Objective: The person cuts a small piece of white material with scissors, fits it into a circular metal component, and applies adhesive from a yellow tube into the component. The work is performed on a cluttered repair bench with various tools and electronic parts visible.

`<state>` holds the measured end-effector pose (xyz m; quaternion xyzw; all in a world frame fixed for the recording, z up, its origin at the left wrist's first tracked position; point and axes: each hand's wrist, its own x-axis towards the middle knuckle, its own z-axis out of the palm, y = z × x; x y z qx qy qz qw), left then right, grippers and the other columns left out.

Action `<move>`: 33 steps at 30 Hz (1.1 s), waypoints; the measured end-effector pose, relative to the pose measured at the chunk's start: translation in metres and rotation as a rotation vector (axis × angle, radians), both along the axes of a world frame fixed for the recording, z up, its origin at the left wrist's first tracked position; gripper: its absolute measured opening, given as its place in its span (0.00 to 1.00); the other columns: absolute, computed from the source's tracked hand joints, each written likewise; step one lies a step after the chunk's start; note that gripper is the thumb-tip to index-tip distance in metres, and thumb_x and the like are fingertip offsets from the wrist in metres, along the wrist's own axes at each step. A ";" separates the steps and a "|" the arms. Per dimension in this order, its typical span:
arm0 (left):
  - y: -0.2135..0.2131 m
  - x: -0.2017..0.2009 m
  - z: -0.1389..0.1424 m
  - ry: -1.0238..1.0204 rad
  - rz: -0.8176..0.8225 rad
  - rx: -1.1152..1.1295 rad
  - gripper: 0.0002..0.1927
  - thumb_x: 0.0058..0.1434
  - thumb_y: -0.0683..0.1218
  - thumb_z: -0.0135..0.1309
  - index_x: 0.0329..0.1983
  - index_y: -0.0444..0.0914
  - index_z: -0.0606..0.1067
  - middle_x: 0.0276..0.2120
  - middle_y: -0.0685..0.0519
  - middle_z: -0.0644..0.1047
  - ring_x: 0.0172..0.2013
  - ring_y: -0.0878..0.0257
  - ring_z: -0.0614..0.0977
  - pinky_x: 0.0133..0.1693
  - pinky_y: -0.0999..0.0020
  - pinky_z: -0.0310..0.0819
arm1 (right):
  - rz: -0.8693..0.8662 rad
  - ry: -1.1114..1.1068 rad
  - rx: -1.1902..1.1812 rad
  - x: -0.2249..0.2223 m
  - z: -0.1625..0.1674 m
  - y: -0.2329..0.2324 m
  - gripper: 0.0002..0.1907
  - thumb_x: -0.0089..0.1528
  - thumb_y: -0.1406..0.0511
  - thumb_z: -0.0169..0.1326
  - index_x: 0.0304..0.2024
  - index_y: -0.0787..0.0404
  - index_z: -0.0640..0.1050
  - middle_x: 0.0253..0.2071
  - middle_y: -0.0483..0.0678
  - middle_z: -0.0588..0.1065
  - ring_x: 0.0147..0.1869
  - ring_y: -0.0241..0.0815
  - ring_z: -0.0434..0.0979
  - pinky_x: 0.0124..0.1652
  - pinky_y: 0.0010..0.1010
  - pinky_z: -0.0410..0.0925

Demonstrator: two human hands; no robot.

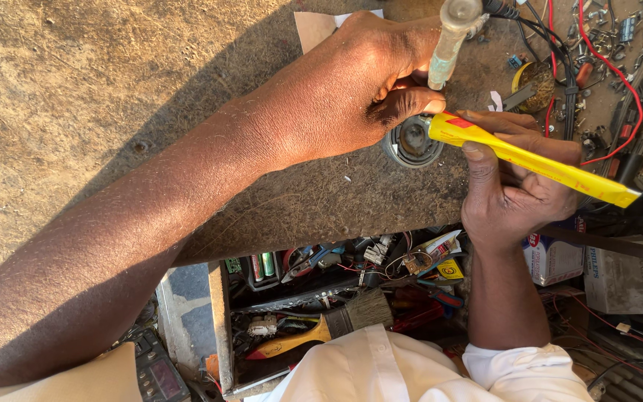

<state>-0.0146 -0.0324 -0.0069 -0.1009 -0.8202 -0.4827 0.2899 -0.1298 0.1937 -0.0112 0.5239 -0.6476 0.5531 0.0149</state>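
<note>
Two hands, right hand [519, 186] gripping one yellow tool [537, 164], left hand [359, 82] on one round part [412, 141]

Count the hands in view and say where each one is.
2. Left hand over the bench, pinching by the round part; right hand beside it, gripping the yellow tool. None seem hidden.

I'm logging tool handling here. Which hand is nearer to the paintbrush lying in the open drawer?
Right. The right hand, gripping the yellow tool, sits just above the drawer with the paintbrush; the left hand is farther up the worktop.
</note>
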 end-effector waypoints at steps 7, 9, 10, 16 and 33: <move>0.000 0.000 0.001 -0.011 -0.011 -0.007 0.14 0.72 0.43 0.65 0.45 0.33 0.70 0.28 0.49 0.77 0.28 0.62 0.84 0.28 0.64 0.74 | -0.023 0.027 -0.017 -0.002 -0.002 0.001 0.13 0.74 0.74 0.59 0.50 0.68 0.66 0.46 0.66 0.79 0.54 0.52 0.83 0.54 0.38 0.79; 0.000 0.000 0.001 -0.007 -0.006 -0.010 0.15 0.72 0.43 0.65 0.44 0.33 0.69 0.28 0.49 0.77 0.29 0.62 0.84 0.28 0.64 0.74 | -0.032 0.047 -0.018 -0.003 -0.003 0.001 0.13 0.74 0.74 0.59 0.50 0.68 0.66 0.45 0.65 0.79 0.53 0.52 0.84 0.54 0.38 0.79; 0.000 0.000 0.001 0.001 -0.005 -0.007 0.15 0.73 0.43 0.65 0.44 0.33 0.69 0.29 0.50 0.77 0.29 0.62 0.84 0.29 0.64 0.75 | -0.034 0.047 -0.020 -0.003 -0.003 0.001 0.13 0.74 0.74 0.60 0.50 0.68 0.66 0.44 0.65 0.79 0.53 0.52 0.84 0.54 0.39 0.79; 0.000 0.001 0.001 -0.007 -0.004 -0.006 0.15 0.72 0.43 0.65 0.42 0.33 0.68 0.27 0.49 0.76 0.28 0.61 0.84 0.28 0.63 0.74 | -0.042 0.052 -0.012 -0.001 -0.002 0.002 0.13 0.74 0.73 0.60 0.50 0.67 0.66 0.45 0.65 0.79 0.53 0.52 0.84 0.56 0.38 0.78; -0.002 0.000 0.000 -0.003 -0.004 -0.015 0.16 0.72 0.43 0.65 0.39 0.32 0.68 0.28 0.48 0.77 0.30 0.62 0.85 0.28 0.64 0.75 | -0.034 0.091 0.006 -0.001 0.000 -0.001 0.13 0.74 0.72 0.60 0.50 0.67 0.66 0.45 0.64 0.80 0.52 0.50 0.84 0.54 0.36 0.78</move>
